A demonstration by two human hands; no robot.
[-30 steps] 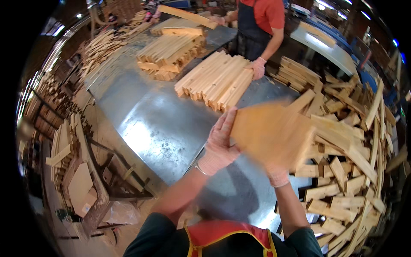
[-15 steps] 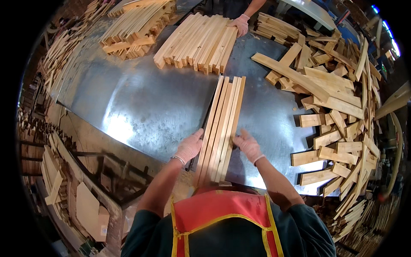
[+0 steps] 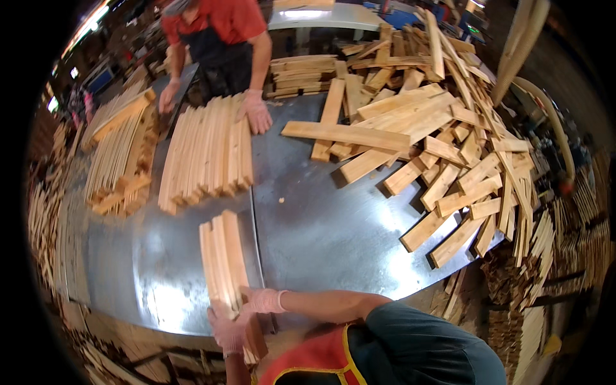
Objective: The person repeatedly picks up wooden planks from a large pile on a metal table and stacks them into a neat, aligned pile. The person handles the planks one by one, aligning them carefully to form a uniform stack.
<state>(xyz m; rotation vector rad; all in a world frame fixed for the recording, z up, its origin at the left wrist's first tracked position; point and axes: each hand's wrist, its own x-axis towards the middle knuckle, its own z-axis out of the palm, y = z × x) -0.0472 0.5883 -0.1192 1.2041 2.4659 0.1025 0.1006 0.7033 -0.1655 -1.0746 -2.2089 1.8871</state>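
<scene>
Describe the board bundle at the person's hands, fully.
The board bundle is several long, pale boards, apparently bare wood, packed side by side, far ends staggered. It points away, slanting left, over the metal table, left of the seam. The left hand and right hand touch its near part; grip details are blurred.

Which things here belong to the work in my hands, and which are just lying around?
Apparently in use:
strip bundle, touched by left hand and right hand
metal table beneath
strip row at co-worker's hand

Apparently lying about:
jumbled boards, right
board stack, far edge
</scene>
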